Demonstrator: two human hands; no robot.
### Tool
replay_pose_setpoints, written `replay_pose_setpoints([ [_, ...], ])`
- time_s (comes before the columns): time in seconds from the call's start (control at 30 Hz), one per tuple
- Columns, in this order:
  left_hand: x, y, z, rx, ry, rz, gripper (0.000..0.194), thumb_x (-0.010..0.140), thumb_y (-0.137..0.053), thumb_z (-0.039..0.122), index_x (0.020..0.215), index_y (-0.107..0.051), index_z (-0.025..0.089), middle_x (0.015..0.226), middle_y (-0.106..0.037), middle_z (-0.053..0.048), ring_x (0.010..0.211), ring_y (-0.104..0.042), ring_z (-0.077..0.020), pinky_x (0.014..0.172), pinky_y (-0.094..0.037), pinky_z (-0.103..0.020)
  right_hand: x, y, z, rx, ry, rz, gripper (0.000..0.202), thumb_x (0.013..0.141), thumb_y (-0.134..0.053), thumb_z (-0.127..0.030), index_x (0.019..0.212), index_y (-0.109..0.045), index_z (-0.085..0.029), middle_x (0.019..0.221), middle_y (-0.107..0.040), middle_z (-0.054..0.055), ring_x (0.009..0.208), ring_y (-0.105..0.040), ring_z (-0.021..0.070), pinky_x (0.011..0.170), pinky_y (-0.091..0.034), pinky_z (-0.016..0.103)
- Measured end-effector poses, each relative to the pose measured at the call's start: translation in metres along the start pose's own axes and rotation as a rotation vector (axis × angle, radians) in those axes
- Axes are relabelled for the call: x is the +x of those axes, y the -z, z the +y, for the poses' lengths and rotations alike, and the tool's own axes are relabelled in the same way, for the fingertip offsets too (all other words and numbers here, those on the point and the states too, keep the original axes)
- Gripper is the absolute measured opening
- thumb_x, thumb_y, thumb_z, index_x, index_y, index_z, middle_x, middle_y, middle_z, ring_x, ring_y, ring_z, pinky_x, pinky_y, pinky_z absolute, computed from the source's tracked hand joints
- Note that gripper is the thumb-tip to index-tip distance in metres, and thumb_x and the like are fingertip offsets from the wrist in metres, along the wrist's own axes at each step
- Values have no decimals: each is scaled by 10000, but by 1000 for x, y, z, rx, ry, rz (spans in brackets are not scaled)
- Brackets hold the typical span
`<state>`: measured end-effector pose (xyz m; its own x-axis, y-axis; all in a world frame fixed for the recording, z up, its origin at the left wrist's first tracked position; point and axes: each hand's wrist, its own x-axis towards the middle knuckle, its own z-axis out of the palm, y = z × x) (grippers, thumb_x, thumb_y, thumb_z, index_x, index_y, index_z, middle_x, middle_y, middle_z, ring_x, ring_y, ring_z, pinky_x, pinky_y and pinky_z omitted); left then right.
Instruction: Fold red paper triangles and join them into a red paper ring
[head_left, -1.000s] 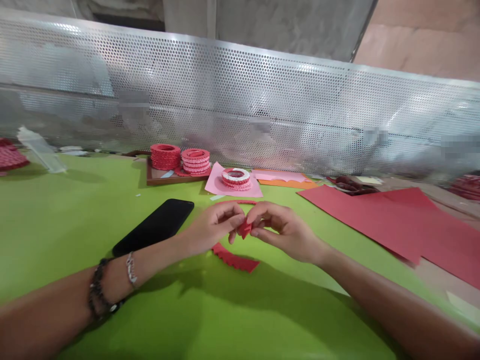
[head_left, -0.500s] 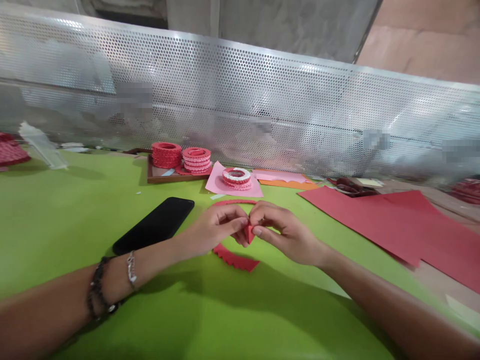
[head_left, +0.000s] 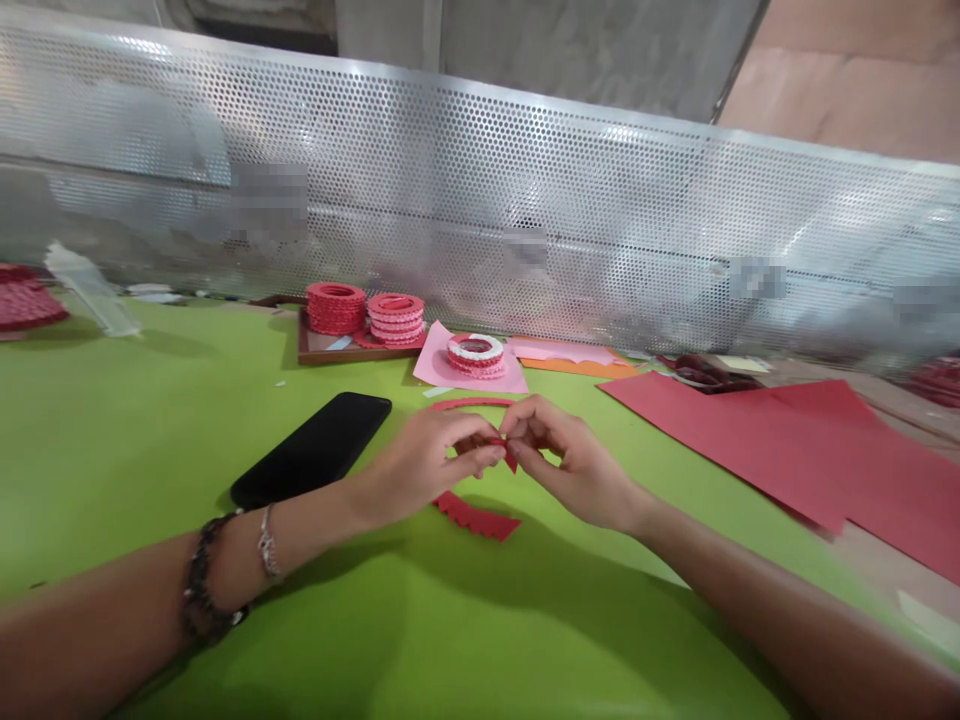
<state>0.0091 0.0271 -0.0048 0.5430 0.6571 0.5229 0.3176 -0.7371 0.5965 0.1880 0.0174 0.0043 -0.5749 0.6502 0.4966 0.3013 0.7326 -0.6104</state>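
Note:
Between my two hands is a small piece of red paper (head_left: 511,458), largely covered by the fingers. My left hand (head_left: 431,455) pinches it from the left with thumb and fingertips. From the right, my right hand (head_left: 574,460) grips the same piece between thumb and forefinger. Both hands are held above a curved red paper strip with a notched edge (head_left: 480,520), which lies on the green table (head_left: 360,630). The far part of that curve shows behind the fingers; its middle is hidden by my left hand.
Left of my hands lies a black phone (head_left: 311,450). Behind it a brown tray (head_left: 322,352) carries stacked red and pink paper rings (head_left: 336,308). More rings (head_left: 476,357) sit on pink paper (head_left: 431,370). Red sheets (head_left: 780,450) lie right. A perforated metal panel (head_left: 450,180) closes off the back.
The red piece has turned between my fingertips and shows less of its surface. My left fingers have shifted slightly right and closer to my right hand. The table things stay put.

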Motion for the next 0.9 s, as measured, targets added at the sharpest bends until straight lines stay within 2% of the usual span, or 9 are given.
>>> replay_pose_setpoints([
  [0.1,0,1,2,-21,-2,-9,244,863,-450,226,664,-565,145,601,-615,9,535,-564,-103,543,-410,-205,0,1,0,-9,-1,25,82,830,-421,-128,881,-462,-178,691,-535,-12,564,-478,81,502,-388,212],
  [0.2,-2,1,6,-82,28,14,249,882,-415,230,705,-565,140,637,-609,-7,531,-565,-101,537,-416,-215,0,-1,0,72,-78,101,75,823,-467,-181,898,-471,-168,713,-534,-10,562,-491,76,502,-419,212],
  [0.4,-7,-4,10,-149,44,83,252,882,-423,268,661,-485,161,613,-521,13,492,-504,-86,464,-372,-206,2,-7,-9,312,-274,103,78,804,-522,-226,778,-482,-165,632,-545,-38,507,-511,54,503,-445,198],
  [0.57,-3,-3,7,-172,66,76,233,872,-428,250,667,-495,162,617,-525,25,501,-469,-74,466,-367,-188,2,-5,-10,391,-316,95,103,762,-579,-230,729,-515,-157,636,-581,-32,515,-523,52,518,-449,202],
  [0.63,-1,-1,2,-129,69,30,219,864,-423,239,695,-537,160,645,-571,18,552,-502,-90,512,-399,-199,4,-1,-6,351,-306,115,107,756,-587,-236,711,-528,-158,611,-573,-35,514,-512,56,518,-438,206],
  [0.7,-1,-1,-6,-50,67,-44,195,857,-452,290,819,-596,163,774,-631,-6,653,-554,-118,603,-447,-233,6,7,0,306,-285,165,101,744,-597,-235,705,-540,-161,607,-564,-38,537,-515,64,541,-438,215],
  [0.77,-4,-2,-12,49,65,-180,311,809,-548,406,1017,-596,181,1038,-619,-56,826,-590,-169,729,-475,-296,8,16,6,269,-253,264,98,735,-606,-244,712,-550,-166,641,-573,-32,564,-511,65,547,-430,213],
  [0.83,-7,-4,-17,142,31,-357,478,733,-639,474,1121,-571,205,1223,-524,-89,1018,-555,-236,845,-456,-352,11,25,11,233,-219,374,105,731,-612,-257,716,-554,-171,687,-591,-22,558,-483,57,511,-398,196],
  [0.9,-9,-6,-19,197,-47,-488,399,765,-638,406,1107,-589,209,1216,-524,-85,1091,-521,-249,911,-420,-353,12,31,13,221,-190,428,110,734,-613,-263,719,-550,-174,695,-604,-19,506,-438,44,453,-351,184],
])
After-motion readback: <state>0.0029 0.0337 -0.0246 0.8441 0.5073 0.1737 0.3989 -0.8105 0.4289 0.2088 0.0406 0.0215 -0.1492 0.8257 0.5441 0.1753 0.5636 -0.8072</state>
